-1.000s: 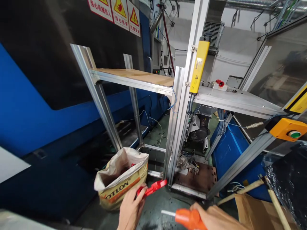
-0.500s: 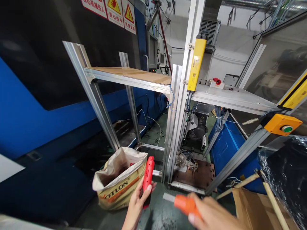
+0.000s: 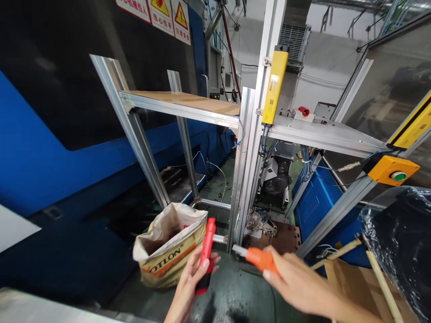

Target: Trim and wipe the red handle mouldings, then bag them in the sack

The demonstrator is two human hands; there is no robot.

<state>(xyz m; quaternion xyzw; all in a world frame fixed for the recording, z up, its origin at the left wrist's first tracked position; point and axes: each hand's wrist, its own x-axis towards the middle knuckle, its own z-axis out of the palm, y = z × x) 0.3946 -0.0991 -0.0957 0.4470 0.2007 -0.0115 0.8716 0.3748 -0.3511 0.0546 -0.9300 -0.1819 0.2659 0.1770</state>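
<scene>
two hands (image 3: 192, 274) (image 3: 292, 273) gripping | left: one red-black piece (image 3: 206, 249) | right: one orange-handled tool (image 3: 258, 257)

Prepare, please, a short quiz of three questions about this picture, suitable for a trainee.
1. Which hand holds the orange-handled tool?
2. True or false: the mouth of the sack is tied shut.
3. Fill in the missing colour: the left hand grips a two-coloured piece, red and ____.

Key:
1. The right hand.
2. False; the sack's mouth is open.
3. black
</scene>
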